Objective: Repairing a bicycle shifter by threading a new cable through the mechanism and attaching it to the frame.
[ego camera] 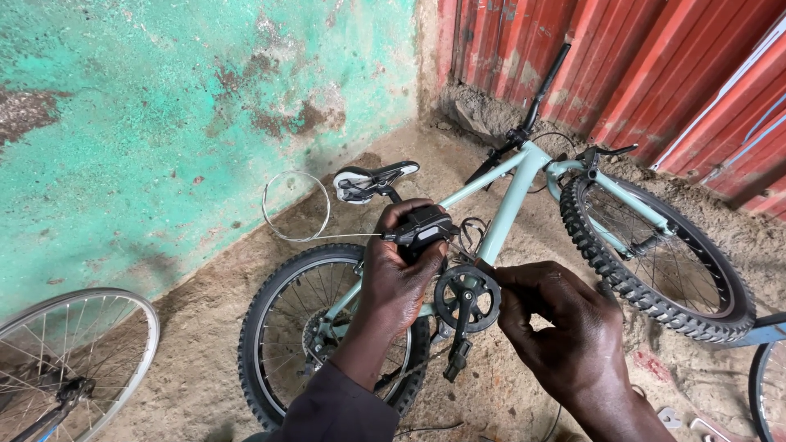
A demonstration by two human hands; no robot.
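My left hand (395,278) grips a small black gear shifter unit (420,230), from which a thin silver cable (295,209) runs left and curls into a loop. My right hand (557,319) is closed with its fingers pinched beside the shifter, just right of the crank; what it pinches is too small to tell. Below both hands a pale green bicycle (512,192) lies on its side on the dirt, with its black chainring and crank (467,299), white-and-black saddle (372,178), rear wheel (278,327) and knobby front wheel (655,262) showing.
A peeling turquoise wall (164,106) stands at the left and red corrugated sheeting (639,65) at the back right. A loose spoked wheel (65,360) lies at the lower left. Part of a blue frame and another wheel (768,360) show at the right edge.
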